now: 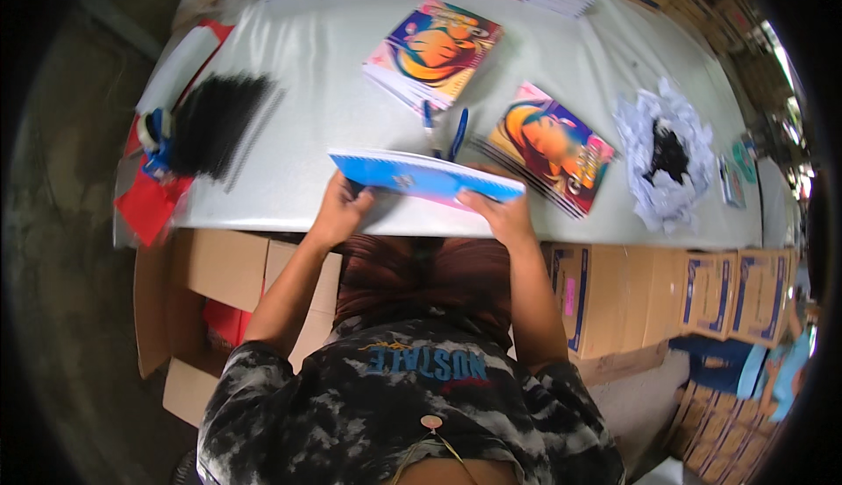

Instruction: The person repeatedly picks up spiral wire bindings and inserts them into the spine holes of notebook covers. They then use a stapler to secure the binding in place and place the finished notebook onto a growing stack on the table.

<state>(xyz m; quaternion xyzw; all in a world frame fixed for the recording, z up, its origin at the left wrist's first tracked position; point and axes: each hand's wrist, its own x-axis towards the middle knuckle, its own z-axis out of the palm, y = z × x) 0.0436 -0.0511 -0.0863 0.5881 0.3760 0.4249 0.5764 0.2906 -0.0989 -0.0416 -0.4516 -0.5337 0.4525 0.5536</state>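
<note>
Head view, and it's a two-handed hold; left hand (344,209) clamped on the blue notebook (412,178) towards eight o'clock, right hand (504,215) clamped towards four; colourful notebook stack (434,51) beyond at twelve; black spiral coils (215,125) between nine and ten!

The whitish table (320,103) is carrying colourful notebooks (436,51) in the upper middle, black coils (217,124) at left, crumpled plastic (642,178) at right.
</note>
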